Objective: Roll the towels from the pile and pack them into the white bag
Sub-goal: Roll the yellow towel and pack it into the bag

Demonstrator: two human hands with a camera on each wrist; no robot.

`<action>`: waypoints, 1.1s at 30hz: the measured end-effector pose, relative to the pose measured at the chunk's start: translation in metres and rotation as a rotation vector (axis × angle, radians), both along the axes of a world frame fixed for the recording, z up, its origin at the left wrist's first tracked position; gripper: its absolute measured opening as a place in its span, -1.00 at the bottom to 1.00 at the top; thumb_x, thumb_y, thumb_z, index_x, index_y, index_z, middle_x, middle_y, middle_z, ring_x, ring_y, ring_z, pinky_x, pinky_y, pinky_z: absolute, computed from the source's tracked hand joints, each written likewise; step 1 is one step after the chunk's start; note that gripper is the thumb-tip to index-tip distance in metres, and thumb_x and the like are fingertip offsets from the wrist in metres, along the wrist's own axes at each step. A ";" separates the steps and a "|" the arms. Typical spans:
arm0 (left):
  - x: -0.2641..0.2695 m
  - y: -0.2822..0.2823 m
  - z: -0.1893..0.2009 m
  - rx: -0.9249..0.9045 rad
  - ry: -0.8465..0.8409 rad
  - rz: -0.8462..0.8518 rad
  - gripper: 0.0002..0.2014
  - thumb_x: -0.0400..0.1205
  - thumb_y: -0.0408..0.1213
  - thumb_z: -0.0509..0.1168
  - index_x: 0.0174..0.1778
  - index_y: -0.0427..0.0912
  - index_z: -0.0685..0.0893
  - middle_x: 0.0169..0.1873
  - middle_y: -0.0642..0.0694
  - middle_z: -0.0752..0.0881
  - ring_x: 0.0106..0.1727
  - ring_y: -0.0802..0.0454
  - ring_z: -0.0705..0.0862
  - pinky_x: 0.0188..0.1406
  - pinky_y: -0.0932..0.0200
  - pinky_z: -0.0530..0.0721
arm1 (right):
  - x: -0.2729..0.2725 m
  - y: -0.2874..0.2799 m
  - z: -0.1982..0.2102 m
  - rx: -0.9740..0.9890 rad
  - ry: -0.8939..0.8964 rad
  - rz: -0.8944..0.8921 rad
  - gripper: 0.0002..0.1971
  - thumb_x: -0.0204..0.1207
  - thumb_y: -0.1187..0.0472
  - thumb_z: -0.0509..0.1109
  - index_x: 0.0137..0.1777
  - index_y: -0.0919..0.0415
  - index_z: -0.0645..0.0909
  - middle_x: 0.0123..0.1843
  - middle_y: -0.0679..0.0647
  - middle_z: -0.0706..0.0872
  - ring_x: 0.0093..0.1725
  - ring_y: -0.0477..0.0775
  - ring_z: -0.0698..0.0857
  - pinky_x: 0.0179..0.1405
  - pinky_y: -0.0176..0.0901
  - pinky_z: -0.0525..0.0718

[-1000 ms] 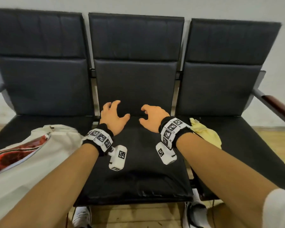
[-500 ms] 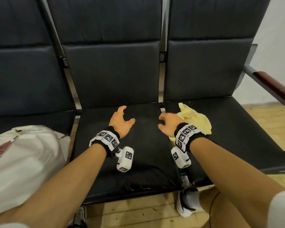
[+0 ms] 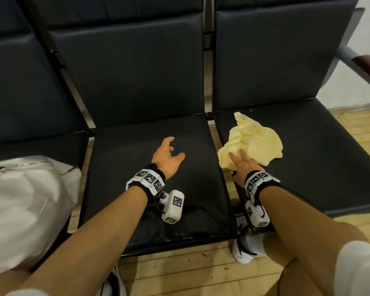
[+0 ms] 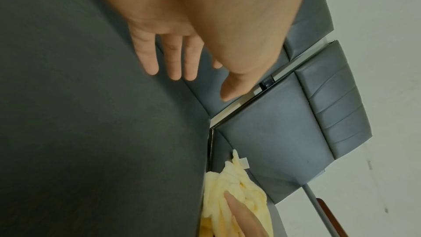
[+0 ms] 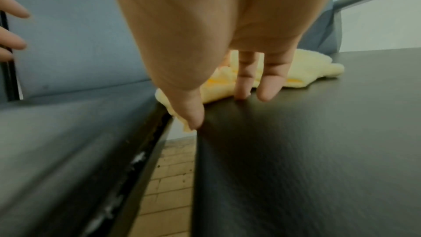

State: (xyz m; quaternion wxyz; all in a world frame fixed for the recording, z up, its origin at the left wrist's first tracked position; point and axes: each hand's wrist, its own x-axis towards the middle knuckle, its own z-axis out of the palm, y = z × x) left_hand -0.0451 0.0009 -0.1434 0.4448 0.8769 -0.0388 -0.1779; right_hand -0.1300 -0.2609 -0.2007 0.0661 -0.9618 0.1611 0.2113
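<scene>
The right hand (image 3: 242,167) lies on the near-left edge of the yellow towel (image 3: 254,139), fingers straight and a bit spread, tips down on cloth and seat; nothing is pinched yet. In the right wrist view the thumb (image 5: 191,113) touches the towel corner by the gap between seats. I judge it is placed so to gather the cloth and drag it over.

The towel is crumpled on the right seat (image 3: 320,159), at its left side, one corner hanging over the gap. Only this one towel shows, so the pile seems almost used.

The left hand (image 3: 167,155) hovers over the middle seat (image 3: 141,189), fingers loose and apart, holding nothing. Probably it waits there because that seat is the flat place for rolling, between towel and bag.

The white bag (image 3: 24,201) stands on the left seat, near left, well apart from the towel. Its mouth is blurred; what is inside, I cannot tell.
</scene>
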 end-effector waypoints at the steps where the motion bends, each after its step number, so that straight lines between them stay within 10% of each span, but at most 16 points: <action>1: 0.000 -0.001 -0.003 0.002 0.009 -0.005 -0.36 0.66 -0.12 0.39 0.64 0.08 0.29 0.40 -0.11 0.54 0.29 0.02 0.56 0.08 0.14 0.57 | 0.001 0.000 -0.003 -0.004 -0.022 -0.005 -0.29 0.61 0.13 0.36 0.65 -0.23 0.09 0.69 0.06 0.02 0.48 0.29 0.44 0.33 0.20 0.60; 4: -0.001 -0.001 -0.010 0.008 0.037 -0.017 -0.41 0.66 -0.12 0.39 0.60 0.06 0.35 0.36 -0.08 0.58 0.37 0.00 0.56 0.04 0.18 0.56 | 0.009 0.006 -0.004 -0.015 -0.119 -0.024 -0.58 0.62 0.26 0.30 0.46 -0.01 0.44 0.46 0.14 0.39 0.32 0.30 0.55 0.25 0.16 0.64; 9: -0.001 0.006 -0.009 0.034 0.025 -0.049 -0.48 0.66 -0.13 0.40 0.54 0.03 0.43 0.25 -0.02 0.63 0.29 0.01 0.62 0.07 0.16 0.63 | 0.018 0.014 0.005 0.141 -0.253 -0.150 -0.69 0.68 0.24 0.21 0.40 0.24 0.45 0.28 0.24 0.61 0.25 0.30 0.63 0.28 0.02 0.58; 13: 0.000 0.015 0.006 0.010 0.003 -0.049 -0.49 0.66 -0.12 0.40 0.53 0.04 0.44 0.20 -0.01 0.67 0.12 0.07 0.67 -0.08 0.22 0.64 | 0.024 0.032 0.037 0.295 -0.447 -0.154 -0.69 0.68 0.16 0.16 0.37 0.23 0.45 0.15 0.26 0.67 0.13 0.33 0.67 0.16 0.09 0.62; 17: -0.003 0.026 0.023 -0.041 -0.039 -0.084 -0.37 0.56 -0.12 0.52 0.52 0.05 0.44 0.19 -0.02 0.67 0.23 0.03 0.67 0.15 0.11 0.67 | 0.031 0.059 0.079 0.393 -0.644 0.062 -0.81 0.70 0.04 0.14 0.13 0.08 0.52 -0.21 -0.06 0.57 -0.20 -0.09 0.56 0.02 -0.16 0.46; 23: -0.011 0.055 0.059 -0.088 -0.114 -0.242 -0.13 0.34 0.09 0.63 0.55 0.20 0.37 0.29 0.13 0.63 0.32 0.19 0.60 0.27 0.09 0.63 | 0.038 0.126 0.154 0.681 -0.689 0.260 -0.77 0.76 0.22 0.11 0.32 0.12 0.50 -0.09 -0.04 0.63 -0.08 -0.02 0.61 -0.11 -0.25 0.44; 29: -0.009 0.107 0.097 0.022 -0.302 -0.129 -0.87 0.64 -0.07 0.39 0.07 0.20 0.63 -0.12 0.15 0.73 -0.08 0.18 0.69 -0.22 0.24 0.55 | 0.037 0.172 0.203 0.668 -0.746 0.330 -0.80 0.77 0.07 0.06 0.20 0.04 0.49 -0.05 0.02 0.66 -0.07 0.04 0.65 -0.04 0.02 0.60; 33: -0.006 0.155 0.125 -0.061 -0.411 0.082 -0.93 0.66 -0.13 0.38 -0.07 0.00 0.75 -0.21 0.03 0.78 -0.13 0.07 0.73 -0.17 0.06 0.65 | 0.045 0.178 0.212 0.408 -0.728 0.308 -0.63 0.79 -0.05 -0.08 0.20 0.05 0.53 0.05 0.03 0.59 -0.04 0.12 0.63 -0.02 0.05 0.59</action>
